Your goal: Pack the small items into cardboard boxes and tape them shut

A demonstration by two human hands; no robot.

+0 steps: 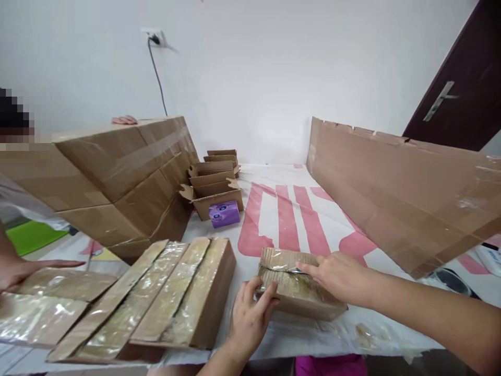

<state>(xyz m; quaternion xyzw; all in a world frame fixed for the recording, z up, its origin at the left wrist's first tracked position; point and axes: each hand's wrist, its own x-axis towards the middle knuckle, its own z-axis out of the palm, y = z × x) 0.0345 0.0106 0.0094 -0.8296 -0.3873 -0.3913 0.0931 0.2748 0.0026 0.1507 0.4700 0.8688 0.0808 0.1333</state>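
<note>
A small taped cardboard box (305, 304) lies in front of me with a lengthwise seam across its top. My left hand (252, 313) has bent fingers around the box's left end, holding it. My right hand (340, 277) rests on the top from the right, its index finger stretched along the seam and the other fingers partly hidden. Left of my hands, two taped boxes lie side by side, the nearer one a brown box (213, 297). Beyond stands a row of open cardboard boxes (219, 202), with a purple packet (225, 214) against the front one.
A large cardboard carton (129, 183) stands left and a tall cardboard panel (399, 188) right. Another person's hand (23, 269) touches a taped box (43, 313) at far left. A pink-and-white sheet (270, 224) covers the table. A power cable (156, 73) hangs behind.
</note>
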